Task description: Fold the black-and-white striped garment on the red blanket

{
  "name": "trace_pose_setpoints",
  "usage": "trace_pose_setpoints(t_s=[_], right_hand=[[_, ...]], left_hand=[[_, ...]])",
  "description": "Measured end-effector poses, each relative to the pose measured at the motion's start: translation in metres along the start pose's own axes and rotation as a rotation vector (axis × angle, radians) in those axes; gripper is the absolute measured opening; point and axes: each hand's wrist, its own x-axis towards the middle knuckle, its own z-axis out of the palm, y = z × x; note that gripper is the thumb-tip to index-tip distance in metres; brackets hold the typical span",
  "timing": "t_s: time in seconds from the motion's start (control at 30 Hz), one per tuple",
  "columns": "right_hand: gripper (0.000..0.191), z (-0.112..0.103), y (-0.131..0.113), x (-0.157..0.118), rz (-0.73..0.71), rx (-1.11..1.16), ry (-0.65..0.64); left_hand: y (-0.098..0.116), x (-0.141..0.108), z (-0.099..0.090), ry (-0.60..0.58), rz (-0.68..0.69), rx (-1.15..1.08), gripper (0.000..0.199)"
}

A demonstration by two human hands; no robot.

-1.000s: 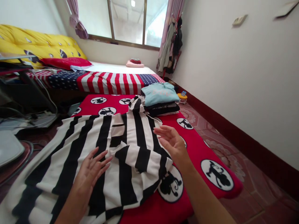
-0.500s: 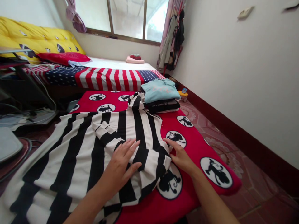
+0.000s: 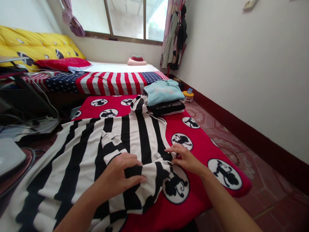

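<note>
Head view. Clock directions are taken from the frame's centre, twelve at the top. A black-and-white striped garment (image 3: 89, 154) lies spread on a red cloth (image 3: 166, 209), filling the sector from seven to nine o'clock, its narrow end at ten, just beside a folded pile of clothes (image 3: 165, 93) at one. The left hand (image 3: 127, 172), at seven, rests on the sleeve (image 3: 154, 172) with fingers bent and thumb set apart, about half open; whether it grips the fabric cannot be told. The right hand (image 3: 184, 159), near five, has thumb and forefinger close together at the garment's edge; a firm pinch cannot be confirmed. Progress, as judged from the lie of the cloth: one sleeve is turned inward across the body, though rumpled and not yet smoothed. The broad body is not yet folded, so most of the work appears left. A second sleeve cannot be made out with certainty.
</note>
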Motion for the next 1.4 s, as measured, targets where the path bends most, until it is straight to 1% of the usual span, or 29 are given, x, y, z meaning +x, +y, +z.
trace_pose_setpoints(t_s=[0.1,0.17,0.23,0.3,0.37,0.43,0.5,0.53,0.6,0.63,0.7,0.73,0.77,0.8,0.83,0.87,0.9,0.97,1.0,1.03,1.07,1.1,1.13,1.17,1.23,1.3,1.4], right_hand=[[0.021,-0.003,-0.004,-0.003,-0.005,0.038,-0.026],[0.010,-0.006,-0.008,-0.008,-0.001,0.055,-0.046],[0.017,-0.008,-0.011,-0.013,-0.002,0.042,-0.087],[0.032,-0.011,-0.010,-0.020,0.014,0.023,-0.142],[0.045,-0.014,-0.007,-0.025,0.084,0.033,-0.168],[0.055,-0.015,-0.005,-0.027,0.195,0.054,-0.139],[0.059,-0.012,-0.010,-0.021,0.244,0.039,-0.082],[0.058,-0.008,-0.016,-0.016,0.223,0.031,-0.058],[0.050,0.004,-0.035,0.000,0.117,0.072,-0.040],[0.053,0.012,-0.047,0.008,0.064,0.125,-0.049],[0.076,0.029,-0.071,0.024,0.014,0.238,-0.099],[0.081,0.037,-0.081,0.030,0.012,0.269,-0.136],[0.079,0.043,-0.089,0.034,0.019,0.281,-0.170],[0.070,0.048,-0.093,0.038,0.032,0.281,-0.179],[0.059,0.050,-0.095,0.040,0.050,0.276,-0.154],[0.050,0.051,-0.093,0.041,0.076,0.274,-0.093],[0.046,0.051,-0.090,0.041,0.118,0.278,-0.001],[0.050,0.048,-0.078,0.040,0.250,0.302,0.205],[0.053,0.046,-0.071,0.038,0.319,0.310,0.281],[0.055,0.045,-0.065,0.037,0.377,0.303,0.326],[0.055,0.044,-0.059,0.036,0.415,0.275,0.345],[0.055,0.043,-0.053,0.036,0.423,0.238,0.346],[0.056,0.043,-0.049,0.037,0.401,0.200,0.340],[0.059,0.043,-0.045,0.039,0.359,0.166,0.336],[0.069,0.043,-0.040,0.046,0.260,0.122,0.335],[0.077,0.044,-0.038,0.055,0.204,0.069,0.300],[0.094,0.049,-0.037,0.066,0.212,-0.064,0.159]], left_hand=[[-0.002,-0.003,-0.018,0.172,0.029,-0.012,0.017],[-0.004,-0.002,-0.025,0.277,0.055,-0.001,0.013],[-0.006,0.000,-0.029,0.337,0.080,0.006,0.008],[-0.007,0.003,-0.030,0.374,0.099,-0.001,0.007],[-0.007,0.006,-0.030,0.421,0.110,-0.009,0.008],[-0.006,0.010,-0.028,0.470,0.109,-0.020,0.008],[-0.003,0.015,-0.023,0.482,0.109,-0.040,0.007],[0.000,0.017,-0.019,0.474,0.112,-0.053,0.007],[0.007,0.022,-0.008,0.446,0.126,-0.063,0.006],[0.010,0.023,-0.003,0.429,0.139,-0.063,0.006],[0.016,0.023,0.008,0.394,0.165,-0.058,0.008],[0.018,0.020,0.012,0.384,0.168,-0.059,0.010],[0.019,0.015,0.014,0.380,0.161,-0.062,0.012],[0.019,0.007,0.015,0.380,0.139,-0.065,0.015],[0.019,-0.004,0.014,0.379,0.104,-0.066,0.018],[0.019,-0.017,0.012,0.379,0.059,-0.064,0.023],[0.018,-0.032,0.009,0.372,0.012,-0.060,0.028],[0.015,-0.067,0.001,0.348,-0.092,-0.028,0.035],[0.013,-0.087,-0.004,0.332,-0.147,0.005,0.035],[0.011,-0.106,-0.009,0.310,-0.202,0.048,0.035],[0.008,-0.125,-0.015,0.280,-0.256,0.099,0.034],[0.006,-0.144,-0.021,0.244,-0.308,0.154,0.034],[0.003,-0.162,-0.027,0.207,-0.362,0.209,0.036],[0.001,-0.178,-0.033,0.173,-0.416,0.263,0.041],[-0.002,-0.207,-0.043,0.123,-0.528,0.365,0.057],[-0.006,-0.228,-0.050,0.093,-0.614,0.453,0.070],[-0.016,-0.245,-0.051,0.056,-0.643,0.545,0.079]])
